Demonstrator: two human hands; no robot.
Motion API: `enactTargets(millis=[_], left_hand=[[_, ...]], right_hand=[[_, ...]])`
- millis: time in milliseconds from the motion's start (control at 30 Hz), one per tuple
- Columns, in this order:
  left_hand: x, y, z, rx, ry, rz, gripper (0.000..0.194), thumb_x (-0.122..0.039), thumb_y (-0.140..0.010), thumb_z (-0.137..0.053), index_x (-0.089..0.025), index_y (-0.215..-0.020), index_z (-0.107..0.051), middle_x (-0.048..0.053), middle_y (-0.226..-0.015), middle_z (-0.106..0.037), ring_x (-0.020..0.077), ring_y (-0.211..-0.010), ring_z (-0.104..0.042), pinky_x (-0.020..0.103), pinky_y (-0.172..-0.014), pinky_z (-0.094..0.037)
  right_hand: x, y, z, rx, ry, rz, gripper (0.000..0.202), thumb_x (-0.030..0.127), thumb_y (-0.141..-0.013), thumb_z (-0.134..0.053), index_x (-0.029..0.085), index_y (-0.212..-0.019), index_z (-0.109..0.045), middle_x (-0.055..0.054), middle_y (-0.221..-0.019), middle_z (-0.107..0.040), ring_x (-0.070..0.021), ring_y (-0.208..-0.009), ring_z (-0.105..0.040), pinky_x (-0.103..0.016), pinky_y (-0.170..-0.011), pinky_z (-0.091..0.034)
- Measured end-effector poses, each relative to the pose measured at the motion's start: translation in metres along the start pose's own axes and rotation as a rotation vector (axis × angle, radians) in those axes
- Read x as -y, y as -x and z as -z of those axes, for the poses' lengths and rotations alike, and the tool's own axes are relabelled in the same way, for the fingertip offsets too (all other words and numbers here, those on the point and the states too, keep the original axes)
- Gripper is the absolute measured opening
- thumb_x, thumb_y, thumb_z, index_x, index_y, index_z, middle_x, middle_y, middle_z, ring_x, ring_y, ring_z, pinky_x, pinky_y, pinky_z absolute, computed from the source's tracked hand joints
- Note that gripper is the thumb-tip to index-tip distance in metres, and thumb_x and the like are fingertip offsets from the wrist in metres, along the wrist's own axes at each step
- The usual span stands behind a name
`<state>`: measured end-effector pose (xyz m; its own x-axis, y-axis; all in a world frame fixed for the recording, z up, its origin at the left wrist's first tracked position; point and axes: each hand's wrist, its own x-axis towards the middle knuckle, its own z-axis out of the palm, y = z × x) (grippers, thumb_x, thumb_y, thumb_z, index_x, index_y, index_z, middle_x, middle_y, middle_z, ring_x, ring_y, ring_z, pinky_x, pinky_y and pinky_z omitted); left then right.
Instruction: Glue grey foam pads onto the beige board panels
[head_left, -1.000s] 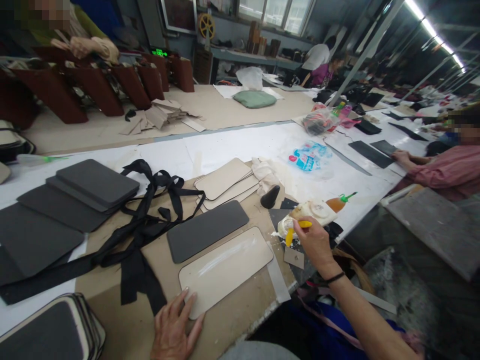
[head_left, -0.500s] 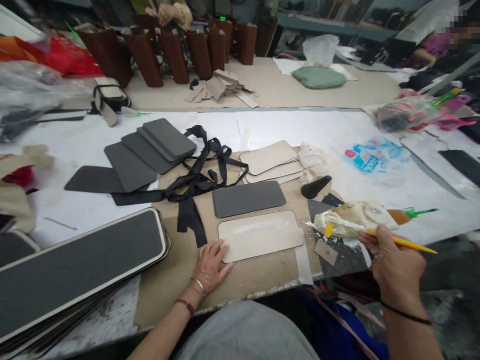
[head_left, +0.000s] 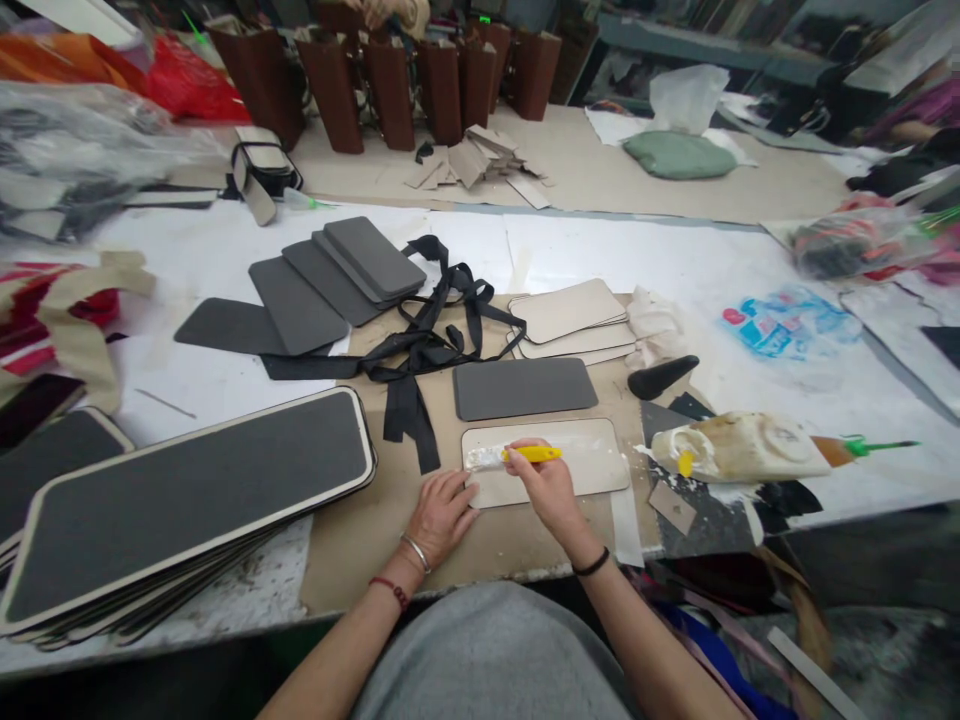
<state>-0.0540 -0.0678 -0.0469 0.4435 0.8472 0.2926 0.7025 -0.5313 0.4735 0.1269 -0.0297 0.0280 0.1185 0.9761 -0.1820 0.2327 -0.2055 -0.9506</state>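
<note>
A cream rounded-corner panel (head_left: 555,484) lies flat in front of me. My left hand (head_left: 444,510) rests at its left end, fingers stretched out and touching the edge. In my right hand (head_left: 546,490) is a yellow-handled brush (head_left: 538,454), its white-coated bristles against the panel's left part. A wet sheen shows along the panel's upper side. Just behind lies a dark grey panel (head_left: 525,388). To the right, a glue-smeared container (head_left: 742,445) lies on its side, white paste around its opening.
Long grey panels with cream borders (head_left: 202,490) are stacked at left. Behind are fanned grey panels (head_left: 300,295), tangled black ribbon (head_left: 420,345) and cream panels (head_left: 570,312). A black tool (head_left: 664,378) lies right. Across the table, another person's hands (head_left: 382,12) are above brown bags (head_left: 442,90).
My right hand has brought the brush left from the glue container onto the cream panel. My left hand stays at the panel's left end. The view has shifted slightly.
</note>
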Motion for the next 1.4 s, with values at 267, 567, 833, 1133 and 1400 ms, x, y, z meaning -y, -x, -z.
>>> enactTargets(millis=[267, 567, 833, 1133, 1400], left_hand=[[0.002, 0.002, -0.001, -0.043, -0.028, -0.013, 0.024, -0.028, -0.082, -0.052, -0.020, -0.103, -0.059, 0.009, -0.106, -0.060, 0.0214, -0.101, -0.052, 0.040, -0.088, -0.042], [0.004, 0.000, -0.001, -0.062, -0.065, -0.059, 0.024, -0.025, -0.080, -0.055, -0.020, -0.103, -0.059, 0.008, -0.103, -0.062, 0.0211, -0.101, -0.053, 0.038, -0.088, -0.041], [0.005, 0.000, 0.001, -0.048, -0.066, -0.092, 0.026, -0.022, -0.081, -0.053, -0.019, -0.107, -0.057, 0.009, -0.106, -0.061, 0.0211, -0.103, -0.053, 0.038, -0.089, -0.042], [0.006, 0.000, 0.000, -0.130, -0.040, -0.115, 0.022, -0.025, -0.080, -0.054, -0.016, -0.101, -0.056, 0.010, -0.102, -0.064, 0.0213, -0.097, -0.058, 0.038, -0.085, -0.047], [0.006, 0.002, 0.001, -0.090, -0.011, -0.083, 0.019, -0.023, -0.082, -0.052, -0.018, -0.099, -0.058, 0.010, -0.103, -0.063, 0.0209, -0.100, -0.057, 0.040, -0.086, -0.048]], right_hand=[[-0.033, -0.007, 0.062, -0.204, 0.239, -0.004, 0.037, 0.051, -0.076, -0.053, 0.016, -0.084, -0.058, -0.007, -0.080, -0.062, -0.0181, -0.069, -0.059, -0.034, -0.068, -0.049], [-0.033, 0.007, 0.149, -0.520, 0.716, 0.039, 0.041, 0.053, -0.079, -0.043, 0.016, -0.084, -0.060, -0.010, -0.084, -0.065, -0.0224, -0.075, -0.059, -0.038, -0.074, -0.045], [-0.036, 0.040, 0.119, -0.327, 0.928, 0.280, 0.025, 0.031, -0.088, -0.039, 0.017, -0.092, -0.059, -0.011, -0.089, -0.063, -0.0223, -0.087, -0.058, -0.036, -0.080, -0.046], [-0.009, 0.071, 0.015, -0.104, 0.499, 0.341, 0.018, 0.022, -0.087, -0.044, 0.019, -0.098, -0.058, -0.008, -0.092, -0.064, -0.0180, -0.089, -0.059, -0.032, -0.081, -0.049], [-0.018, 0.053, 0.011, -0.158, 0.148, 0.110, 0.020, 0.033, -0.084, -0.050, 0.017, -0.089, -0.059, -0.007, -0.086, -0.063, -0.0177, -0.081, -0.060, -0.030, -0.074, -0.049]])
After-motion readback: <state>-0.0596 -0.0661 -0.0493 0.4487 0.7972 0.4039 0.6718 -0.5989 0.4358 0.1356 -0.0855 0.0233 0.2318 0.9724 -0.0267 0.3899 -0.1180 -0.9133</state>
